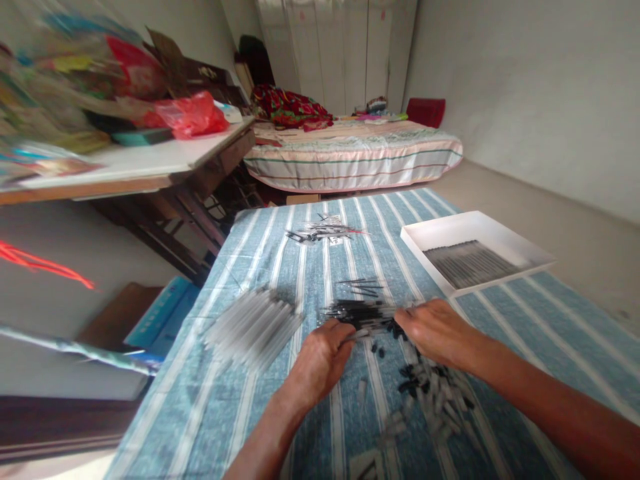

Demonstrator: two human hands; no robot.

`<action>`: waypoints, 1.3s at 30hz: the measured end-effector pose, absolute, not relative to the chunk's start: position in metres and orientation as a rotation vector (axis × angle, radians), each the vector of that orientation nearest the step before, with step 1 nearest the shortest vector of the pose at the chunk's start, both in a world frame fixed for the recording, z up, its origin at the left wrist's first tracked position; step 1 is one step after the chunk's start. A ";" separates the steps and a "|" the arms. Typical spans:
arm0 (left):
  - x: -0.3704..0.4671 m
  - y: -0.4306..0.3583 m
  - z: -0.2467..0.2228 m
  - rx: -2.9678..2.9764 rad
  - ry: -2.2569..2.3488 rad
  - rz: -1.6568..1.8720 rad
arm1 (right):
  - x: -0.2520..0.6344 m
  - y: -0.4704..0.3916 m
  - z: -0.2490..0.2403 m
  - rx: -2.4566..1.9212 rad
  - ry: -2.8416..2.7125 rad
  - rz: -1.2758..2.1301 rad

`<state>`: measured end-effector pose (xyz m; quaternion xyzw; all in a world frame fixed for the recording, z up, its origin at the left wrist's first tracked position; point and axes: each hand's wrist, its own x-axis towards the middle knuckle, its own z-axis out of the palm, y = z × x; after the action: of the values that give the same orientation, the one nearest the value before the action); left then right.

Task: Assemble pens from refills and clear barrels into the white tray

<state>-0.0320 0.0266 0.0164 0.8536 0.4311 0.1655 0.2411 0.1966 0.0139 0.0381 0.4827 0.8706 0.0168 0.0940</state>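
Note:
My left hand is closed, with a short stretch of a pale grey pen barrel showing past its fingers. My right hand is also closed, at the right end of a heap of dark pen refills; what its fingertips pinch is blurred. Left of my left hand lies a row of grey pen barrels. Below my right hand, grey and black pen caps and small parts are spread in a loose pile. A few black bits lie between my hands.
A white box at the right holds a row of dark pens. Loose thin parts lie farther back on the striped cloth. A cluttered side table stands at left, a bed beyond.

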 end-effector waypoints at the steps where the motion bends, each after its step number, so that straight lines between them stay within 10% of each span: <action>1: -0.031 0.026 0.017 2.333 1.171 0.448 | 0.196 0.013 0.040 1.421 2.591 0.053; 13: -0.007 0.021 0.012 1.688 1.051 0.854 | 0.192 -0.005 0.061 1.507 2.956 0.097; 31: 0.006 0.033 -0.001 1.221 0.893 0.952 | 0.150 0.009 -0.006 1.915 2.486 -0.721; 39: 0.012 0.042 -0.017 1.180 0.882 0.865 | 0.193 0.033 -0.020 2.063 2.497 -1.882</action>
<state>0.0119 0.0421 -0.0171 0.5209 0.3892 0.3819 0.6567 0.1932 0.0332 -0.0195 0.5258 0.6363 -0.4796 -0.2979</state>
